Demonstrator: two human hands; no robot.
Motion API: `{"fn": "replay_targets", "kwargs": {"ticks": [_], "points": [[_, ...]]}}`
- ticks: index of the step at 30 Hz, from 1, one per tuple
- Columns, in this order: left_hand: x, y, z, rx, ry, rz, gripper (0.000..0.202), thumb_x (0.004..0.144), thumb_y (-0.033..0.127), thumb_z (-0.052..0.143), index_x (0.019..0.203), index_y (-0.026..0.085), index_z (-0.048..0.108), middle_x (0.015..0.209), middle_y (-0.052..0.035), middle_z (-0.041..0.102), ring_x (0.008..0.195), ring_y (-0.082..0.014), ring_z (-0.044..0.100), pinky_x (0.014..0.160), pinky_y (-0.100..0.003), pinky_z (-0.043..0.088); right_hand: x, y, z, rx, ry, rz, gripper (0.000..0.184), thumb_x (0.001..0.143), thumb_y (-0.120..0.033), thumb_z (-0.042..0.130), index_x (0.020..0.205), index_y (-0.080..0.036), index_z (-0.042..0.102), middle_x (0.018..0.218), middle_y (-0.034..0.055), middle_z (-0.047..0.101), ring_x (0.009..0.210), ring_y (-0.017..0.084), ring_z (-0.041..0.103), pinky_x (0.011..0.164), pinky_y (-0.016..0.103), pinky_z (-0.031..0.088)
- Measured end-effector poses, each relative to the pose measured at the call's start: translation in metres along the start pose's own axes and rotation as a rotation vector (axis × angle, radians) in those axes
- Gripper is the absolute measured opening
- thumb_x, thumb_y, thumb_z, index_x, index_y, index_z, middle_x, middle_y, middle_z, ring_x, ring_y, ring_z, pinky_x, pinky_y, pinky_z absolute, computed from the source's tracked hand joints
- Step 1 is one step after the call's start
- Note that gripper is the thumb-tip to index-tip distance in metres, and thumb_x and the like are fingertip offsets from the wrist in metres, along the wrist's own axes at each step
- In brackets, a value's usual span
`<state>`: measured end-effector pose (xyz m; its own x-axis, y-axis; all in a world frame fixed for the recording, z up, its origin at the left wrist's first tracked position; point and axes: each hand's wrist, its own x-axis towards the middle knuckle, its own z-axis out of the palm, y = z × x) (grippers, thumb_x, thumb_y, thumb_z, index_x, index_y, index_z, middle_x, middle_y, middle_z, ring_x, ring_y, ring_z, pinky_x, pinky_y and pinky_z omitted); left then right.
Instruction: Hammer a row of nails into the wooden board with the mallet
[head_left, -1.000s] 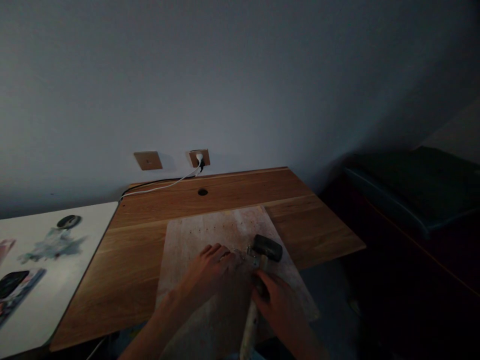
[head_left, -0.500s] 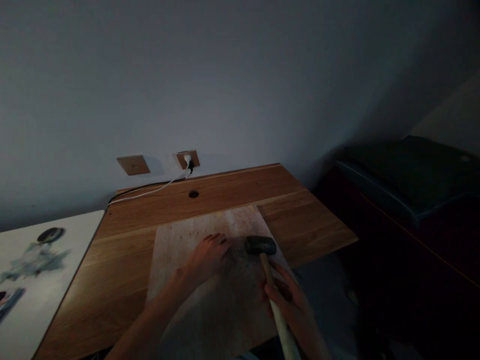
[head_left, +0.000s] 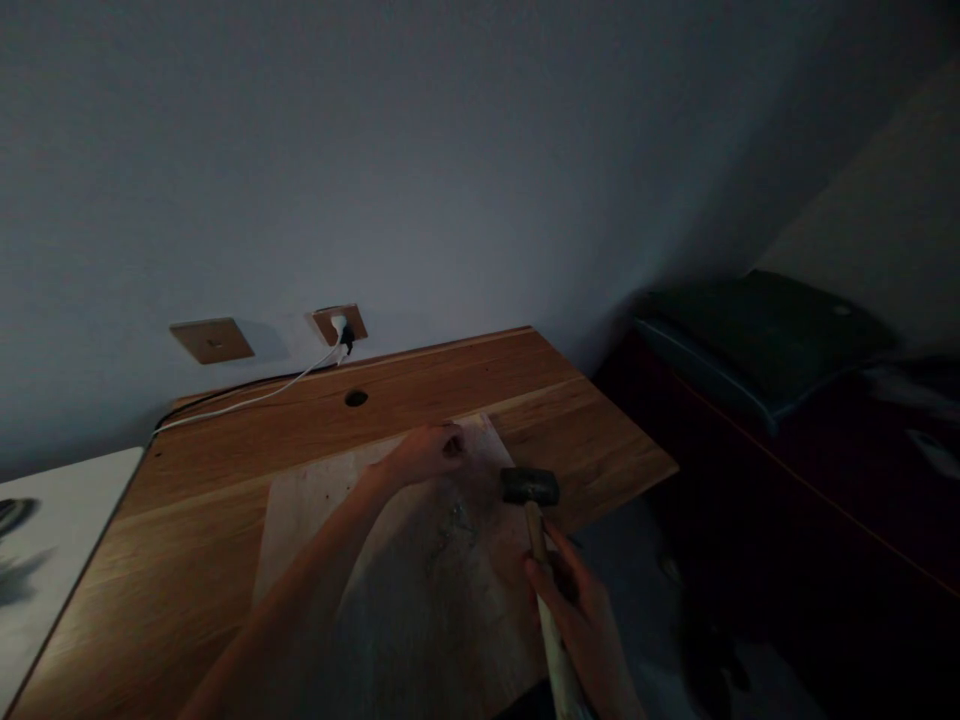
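My right hand point(head_left: 574, 595) is wrapped round the pale wooden handle of a hammer point(head_left: 529, 487), whose dark, blocky head is raised near the right edge of a pale wooden board point(head_left: 390, 610). Toward the far edge of that board is my left hand point(head_left: 427, 452), its fingers curled in a pinch. Whatever sits between those fingertips is too small and dark to make out. A small loose heap of thin metal pieces, perhaps nails point(head_left: 456, 522), lies on the board between my hands. A few dark dots mark the board left of my left hand.
Under the board is a wooden desk point(head_left: 202, 540) with a cable hole point(head_left: 356, 398). Cables run along its back edge to a wall socket point(head_left: 340, 326). A white table point(head_left: 75, 540) adjoins on the left. At the right, a dark cushion-like item point(head_left: 765, 340) lies on a dark red surface.
My left hand has moved from the middle of the board toward its far edge, uncovering the metal heap. The hammer stays in my right hand. The view has turned slightly right.
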<state>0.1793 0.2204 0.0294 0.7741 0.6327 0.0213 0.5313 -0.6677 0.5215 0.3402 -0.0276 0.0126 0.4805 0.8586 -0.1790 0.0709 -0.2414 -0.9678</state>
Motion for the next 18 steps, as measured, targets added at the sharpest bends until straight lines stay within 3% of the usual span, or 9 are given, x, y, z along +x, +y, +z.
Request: {"fn": "replay_targets", "kwargs": {"ticks": [3, 6, 13, 18], "points": [[0.011, -0.01, 0.013, -0.14, 0.076, -0.033, 0.017, 0.073, 0.012, 0.063, 0.088, 0.016, 0.069, 0.084, -0.0026, 0.071, 0.077, -0.0171, 0.065, 0.072, -0.026, 0.047, 0.0, 0.006, 0.001, 0.009, 0.032, -0.016, 0.064, 0.083, -0.056, 0.069, 0.135, -0.019, 0.065, 0.11, 0.0106, 0.079, 0.101, 0.031, 0.074, 0.088, 0.042, 0.06], [0.011, -0.019, 0.021, -0.17, 0.151, -0.068, 0.019, 0.074, 0.014, 0.064, 0.091, 0.017, 0.07, 0.084, -0.0024, 0.072, 0.077, -0.0171, 0.065, 0.072, -0.026, 0.046, 0.0, 0.012, 0.002, -0.005, 0.046, -0.001, 0.069, 0.082, -0.055, 0.071, 0.139, -0.016, 0.062, 0.11, 0.0125, 0.079, 0.099, 0.032, 0.074, 0.085, 0.043, 0.061], [0.008, -0.024, 0.014, -0.217, 0.071, 0.022, 0.02, 0.076, 0.016, 0.061, 0.093, 0.019, 0.071, 0.087, -0.002, 0.073, 0.077, -0.016, 0.065, 0.073, -0.025, 0.048, -0.002, 0.012, 0.005, -0.087, 0.108, -0.006, 0.063, 0.083, -0.052, 0.07, 0.137, -0.02, 0.063, 0.12, 0.0121, 0.076, 0.11, 0.033, 0.071, 0.09, 0.044, 0.059], [0.009, -0.024, 0.016, -0.187, 0.053, 0.038, 0.024, 0.075, 0.013, 0.06, 0.093, 0.02, 0.074, 0.091, -0.0017, 0.075, 0.08, -0.0166, 0.067, 0.075, -0.025, 0.048, -0.002, 0.014, 0.007, -0.082, 0.099, 0.026, 0.063, 0.085, -0.053, 0.068, 0.139, -0.02, 0.061, 0.116, 0.0115, 0.077, 0.097, 0.03, 0.075, 0.077, 0.04, 0.062]]}}
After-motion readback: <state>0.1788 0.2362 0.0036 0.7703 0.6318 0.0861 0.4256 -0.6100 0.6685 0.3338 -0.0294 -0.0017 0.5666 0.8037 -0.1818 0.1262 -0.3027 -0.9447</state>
